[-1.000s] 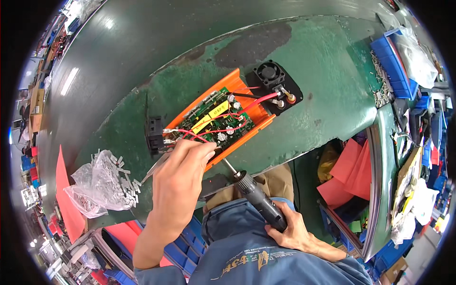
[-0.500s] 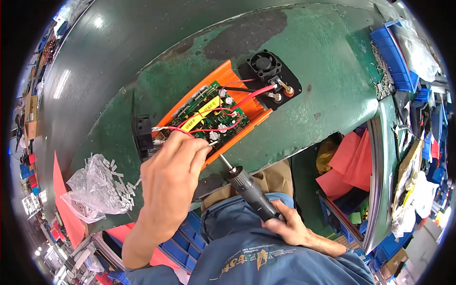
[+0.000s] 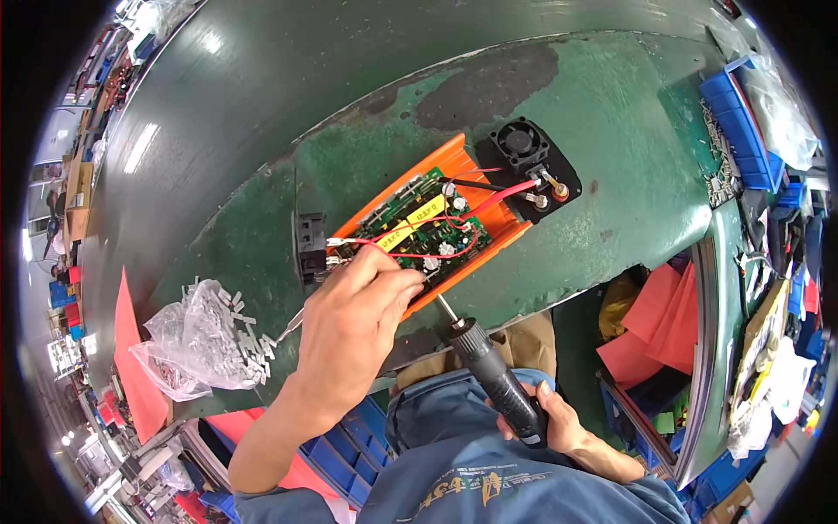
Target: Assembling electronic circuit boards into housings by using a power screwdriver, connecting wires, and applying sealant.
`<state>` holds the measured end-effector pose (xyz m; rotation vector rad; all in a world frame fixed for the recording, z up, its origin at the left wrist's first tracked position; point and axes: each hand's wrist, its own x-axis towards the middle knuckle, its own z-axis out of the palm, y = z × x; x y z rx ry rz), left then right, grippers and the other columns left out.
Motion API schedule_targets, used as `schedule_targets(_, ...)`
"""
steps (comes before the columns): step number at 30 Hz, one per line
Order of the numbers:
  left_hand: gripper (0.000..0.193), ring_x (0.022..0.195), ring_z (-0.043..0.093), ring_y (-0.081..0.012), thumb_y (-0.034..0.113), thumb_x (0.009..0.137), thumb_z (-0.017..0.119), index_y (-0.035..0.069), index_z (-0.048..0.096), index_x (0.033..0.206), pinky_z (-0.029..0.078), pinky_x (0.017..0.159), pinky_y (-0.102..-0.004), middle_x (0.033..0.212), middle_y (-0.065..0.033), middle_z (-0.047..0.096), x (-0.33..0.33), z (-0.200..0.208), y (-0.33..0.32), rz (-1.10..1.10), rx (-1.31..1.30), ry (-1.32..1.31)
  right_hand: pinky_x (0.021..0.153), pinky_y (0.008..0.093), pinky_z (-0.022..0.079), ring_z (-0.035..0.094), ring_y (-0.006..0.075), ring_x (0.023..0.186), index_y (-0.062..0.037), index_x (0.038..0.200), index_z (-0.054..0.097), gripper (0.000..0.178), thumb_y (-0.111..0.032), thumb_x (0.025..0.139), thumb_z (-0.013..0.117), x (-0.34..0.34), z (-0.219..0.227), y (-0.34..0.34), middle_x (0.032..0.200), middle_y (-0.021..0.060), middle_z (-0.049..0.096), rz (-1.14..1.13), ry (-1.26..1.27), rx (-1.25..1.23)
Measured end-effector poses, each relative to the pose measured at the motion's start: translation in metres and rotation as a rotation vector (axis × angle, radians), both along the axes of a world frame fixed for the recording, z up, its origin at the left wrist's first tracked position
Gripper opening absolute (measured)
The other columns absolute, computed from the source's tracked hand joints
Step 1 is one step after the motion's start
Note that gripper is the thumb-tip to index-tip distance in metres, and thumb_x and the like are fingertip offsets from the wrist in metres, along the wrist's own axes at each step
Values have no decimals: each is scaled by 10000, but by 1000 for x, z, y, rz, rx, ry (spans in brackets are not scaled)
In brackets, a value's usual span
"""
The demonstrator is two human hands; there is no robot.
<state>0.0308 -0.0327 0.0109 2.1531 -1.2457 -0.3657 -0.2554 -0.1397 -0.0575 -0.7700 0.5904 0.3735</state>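
Note:
My left hand (image 3: 353, 319) is over the near left part of an orange metal housing (image 3: 447, 155), its fingers pinched together at the edge of the green circuit board (image 3: 476, 249) inside. What the fingertips hold, if anything, is hidden. In my right hand (image 3: 559, 417) is a black electric screwdriver (image 3: 496, 371), gripped near its rear end. Its bit slants up to the housing's near wall. Yellow labels (image 3: 415, 223) cover part of the board, and red wires (image 3: 489, 210) run across it. A black end panel with a fan (image 3: 521, 141) lies at the housing's far right end.
A black socket panel (image 3: 312, 247) stands at the housing's left end. Left of my arm, a clear bag (image 3: 196, 336) spills small pale pieces. A blue bin (image 3: 738, 127) is at the far right, with small metal parts beside it. An open drawer (image 3: 690, 349) holds red sheets.
The whole scene has shifted right and slightly down in the view. My right hand's grip on the screwdriver has changed. A small pale thing at my left fingertips no longer shows.

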Motion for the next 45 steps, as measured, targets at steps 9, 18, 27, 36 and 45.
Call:
schedule_targets(9, 217, 838, 626, -277, -38, 848, 678, 11, 719, 1056, 501, 736, -402, 971, -84, 601, 5, 7, 6, -54, 52, 60, 661, 274, 449, 577, 143, 693, 46, 1358, 547, 970, -785, 986, 214, 4, 1, -1, 830, 103, 664, -4, -9, 83)
schedule_targets(18, 370, 905, 596, -294, -41, 832, 642, 8, 691, 1195, 484, 815, -410, 1049, -98, 609, -9, 24, 9, -102, 138, -38, 715, 270, 440, 572, 138, 736, 10, 1274, 581, 768, -631, 1079, 204, -6, 4, 0, 840, 54, 660, 28, -30, -135)
schedule_targets(27, 311, 951, 580, -300, -15, 870, 676, -4, 700, 1179, 465, 837, -396, 1021, -107, 603, -12, 17, 4, -118, 176, -69, 596, 286, 435, 580, 154, 625, 107, 1385, 520, 971, -757, 993, 311, -6, -17, 9, 750, 93, 633, -54, -58, 473)
schedule_targets(36, 306, 984, 612, -297, -14, 903, 688, 9, 699, 1209, 479, 850, -417, 1081, -117, 621, -23, -7, 11, -31, 77, -188, 729, 258, 436, 539, 96, 788, -22, 1283, 554, 582, -544, 1080, 397, -25, 8, -1, 865, 6, 614, -95, 35, -113)
schedule_targets(45, 180, 1089, 637, -289, -29, 967, 632, -50, 697, 1133, 490, 981, -396, 1168, -151, 675, -22, 6, 72, 215, -13, -385, 688, 297, 484, 574, 96, 775, -6, 1300, 563, 574, -202, 832, 832, -34, 18, -75, 863, 41, 613, -177, -52, -1021)
